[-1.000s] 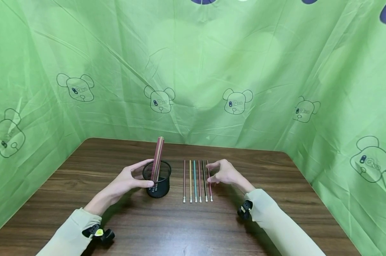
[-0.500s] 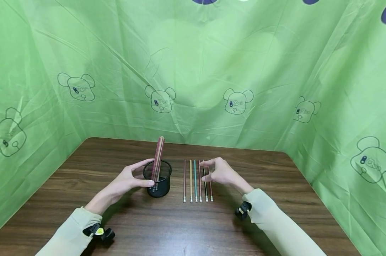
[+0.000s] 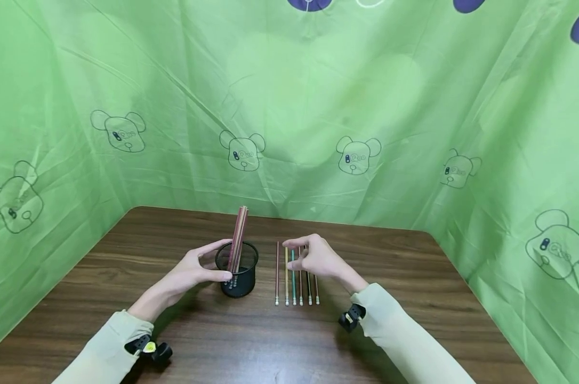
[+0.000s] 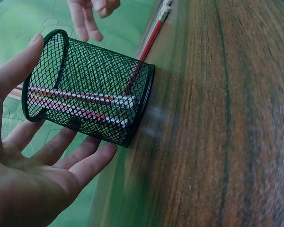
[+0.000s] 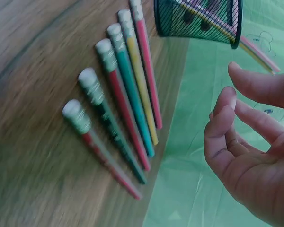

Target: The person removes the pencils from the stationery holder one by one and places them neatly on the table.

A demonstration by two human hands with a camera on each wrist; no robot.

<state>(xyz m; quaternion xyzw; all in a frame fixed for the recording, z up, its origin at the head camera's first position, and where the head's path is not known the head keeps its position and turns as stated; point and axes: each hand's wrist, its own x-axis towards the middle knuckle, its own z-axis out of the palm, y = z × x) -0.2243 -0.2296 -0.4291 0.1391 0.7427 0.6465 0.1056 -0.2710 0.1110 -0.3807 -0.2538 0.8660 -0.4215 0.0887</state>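
My left hand (image 3: 191, 271) holds a black mesh pencil cup (image 3: 240, 285), its thumb at the rim and its fingers along the side. Several pencils (image 3: 239, 234) lean inside the cup, eraser ends down. To the right, several pencils lie side by side with erasers toward me: a reddish one (image 3: 277, 272), a yellow one (image 5: 139, 71), a teal one (image 5: 130, 94), a red one (image 5: 123, 101), a dark green one (image 5: 114, 127) and another red one (image 5: 104, 156). Over the row hovers my right hand (image 3: 320, 257), fingers loosely bent, thumb and fingertips apart, holding nothing.
The wooden table (image 3: 198, 341) reaches back to a green cloth (image 3: 299, 106) printed with bear faces, which also rises at both sides. A small black camera (image 3: 351, 318) sits on the right wrist and another camera (image 3: 147, 349) on the left.
My right hand has moved left across the pencil row, from the rightmost red pencil to above the yellow and teal ones. The left hand and the cup have stayed in place.
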